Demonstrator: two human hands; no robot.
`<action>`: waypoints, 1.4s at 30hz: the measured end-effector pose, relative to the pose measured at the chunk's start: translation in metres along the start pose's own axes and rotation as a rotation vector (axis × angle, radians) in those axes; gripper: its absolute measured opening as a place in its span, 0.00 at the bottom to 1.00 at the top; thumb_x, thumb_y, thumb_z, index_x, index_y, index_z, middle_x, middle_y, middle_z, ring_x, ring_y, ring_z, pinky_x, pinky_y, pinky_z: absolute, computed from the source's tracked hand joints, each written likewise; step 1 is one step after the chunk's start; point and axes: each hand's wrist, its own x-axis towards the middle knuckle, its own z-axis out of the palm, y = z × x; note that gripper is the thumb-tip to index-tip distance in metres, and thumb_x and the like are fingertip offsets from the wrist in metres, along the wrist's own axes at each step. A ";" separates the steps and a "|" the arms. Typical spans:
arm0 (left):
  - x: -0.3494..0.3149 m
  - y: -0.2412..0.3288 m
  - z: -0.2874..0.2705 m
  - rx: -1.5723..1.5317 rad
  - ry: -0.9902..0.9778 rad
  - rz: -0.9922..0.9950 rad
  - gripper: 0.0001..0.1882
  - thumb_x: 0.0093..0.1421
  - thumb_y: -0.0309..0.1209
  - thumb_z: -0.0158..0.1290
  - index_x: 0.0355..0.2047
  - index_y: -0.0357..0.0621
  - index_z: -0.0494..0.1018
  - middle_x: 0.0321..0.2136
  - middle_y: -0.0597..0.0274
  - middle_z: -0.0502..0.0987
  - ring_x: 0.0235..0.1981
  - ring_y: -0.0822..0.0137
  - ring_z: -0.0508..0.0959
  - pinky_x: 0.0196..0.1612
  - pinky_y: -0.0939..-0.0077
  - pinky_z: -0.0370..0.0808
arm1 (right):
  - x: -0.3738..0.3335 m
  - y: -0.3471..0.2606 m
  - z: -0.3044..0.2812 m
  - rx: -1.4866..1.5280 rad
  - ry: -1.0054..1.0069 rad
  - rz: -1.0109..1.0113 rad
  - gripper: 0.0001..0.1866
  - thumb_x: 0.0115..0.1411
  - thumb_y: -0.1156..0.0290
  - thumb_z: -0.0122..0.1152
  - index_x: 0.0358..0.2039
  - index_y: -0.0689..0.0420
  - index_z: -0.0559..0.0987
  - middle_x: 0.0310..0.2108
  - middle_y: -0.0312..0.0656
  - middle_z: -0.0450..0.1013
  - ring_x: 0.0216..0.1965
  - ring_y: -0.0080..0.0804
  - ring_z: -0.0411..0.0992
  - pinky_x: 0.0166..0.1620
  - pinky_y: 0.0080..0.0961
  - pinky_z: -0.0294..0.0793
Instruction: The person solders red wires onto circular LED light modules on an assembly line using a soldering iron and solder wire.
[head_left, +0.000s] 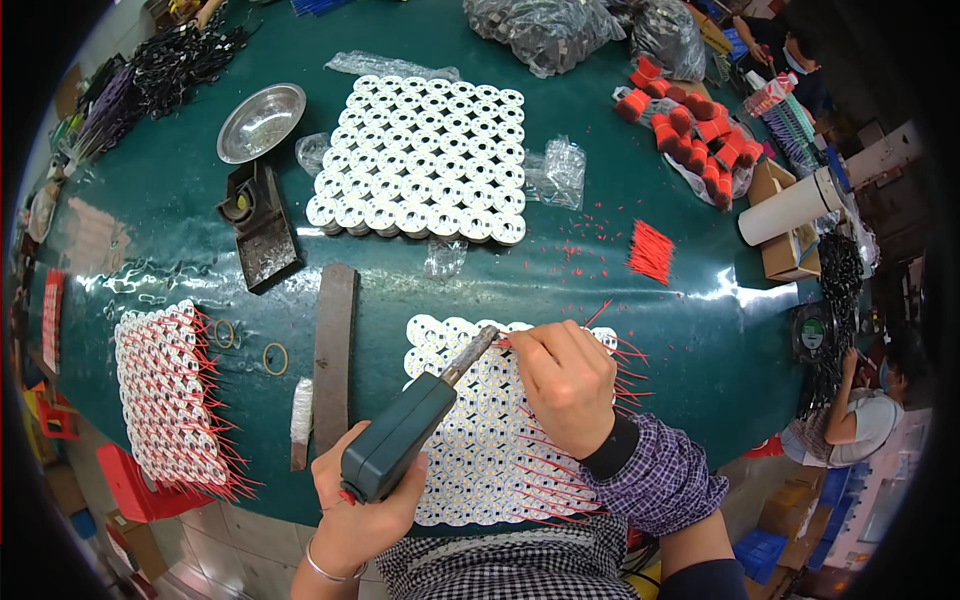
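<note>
My left hand [350, 525] is wrapped round the handle of a dark green soldering gun [403, 435]. Its metal tip points up and right, at the top row of a panel of round white circuit boards [465, 475] lying in front of me. Close beside the tip, my right hand [565, 380] pinches a thin red wire [504, 342], mostly hidden by the fingers. Other short red wires [555, 490] stick out along the panel's right side. Part of the panel lies hidden under my right hand and the gun.
A wired panel [165, 395] lies left, beside a brown bar [335, 350]. Stacked white boards [420, 160] stand farther back, near a metal bowl [262, 122] and a dark holder [260, 230]. Cut red wires [651, 252] and red wire bundles [690, 140] lie right.
</note>
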 end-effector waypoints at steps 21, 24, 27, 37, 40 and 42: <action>-0.027 -0.020 -0.015 0.022 0.041 0.039 0.26 0.52 0.15 0.66 0.52 0.35 0.76 0.42 0.58 0.82 0.34 0.75 0.79 0.35 0.81 0.77 | -0.002 -0.003 -0.008 -0.032 -0.066 -0.019 0.11 0.51 0.77 0.63 0.37 0.63 0.80 0.34 0.40 0.72 0.35 0.35 0.71 0.36 0.32 0.69; -0.027 -0.015 -0.015 -0.043 0.048 -0.081 0.27 0.51 0.16 0.66 0.53 0.34 0.76 0.43 0.57 0.82 0.37 0.73 0.80 0.40 0.79 0.78 | 0.001 -0.007 -0.015 -0.047 -0.038 -0.040 0.13 0.51 0.77 0.63 0.39 0.63 0.81 0.34 0.40 0.72 0.36 0.35 0.71 0.36 0.32 0.69; -0.026 -0.015 -0.014 0.028 0.036 -0.018 0.27 0.51 0.16 0.66 0.53 0.34 0.76 0.43 0.56 0.82 0.40 0.70 0.81 0.45 0.77 0.78 | -0.001 -0.007 -0.017 -0.033 -0.058 -0.054 0.14 0.51 0.77 0.63 0.40 0.64 0.81 0.34 0.40 0.73 0.36 0.34 0.72 0.37 0.31 0.69; -0.015 -0.005 0.000 -0.077 0.173 -0.006 0.10 0.49 0.22 0.67 0.33 0.33 0.82 0.24 0.61 0.83 0.21 0.76 0.79 0.26 0.80 0.75 | -0.007 -0.006 -0.008 0.055 -0.032 -0.032 0.17 0.46 0.83 0.63 0.40 0.63 0.83 0.30 0.41 0.75 0.30 0.37 0.75 0.31 0.32 0.72; -0.015 -0.006 0.000 -0.081 0.164 -0.009 0.09 0.49 0.21 0.67 0.32 0.33 0.81 0.24 0.62 0.82 0.21 0.76 0.78 0.26 0.80 0.74 | -0.006 -0.006 -0.008 0.057 -0.065 -0.038 0.15 0.51 0.78 0.63 0.41 0.65 0.81 0.34 0.40 0.73 0.34 0.35 0.73 0.35 0.31 0.72; -0.014 -0.009 0.000 -0.068 0.150 -0.012 0.09 0.49 0.21 0.66 0.32 0.33 0.81 0.25 0.62 0.82 0.22 0.76 0.78 0.27 0.80 0.74 | -0.002 -0.007 -0.008 0.050 -0.023 -0.030 0.17 0.45 0.84 0.63 0.39 0.63 0.83 0.31 0.41 0.74 0.30 0.37 0.74 0.32 0.32 0.73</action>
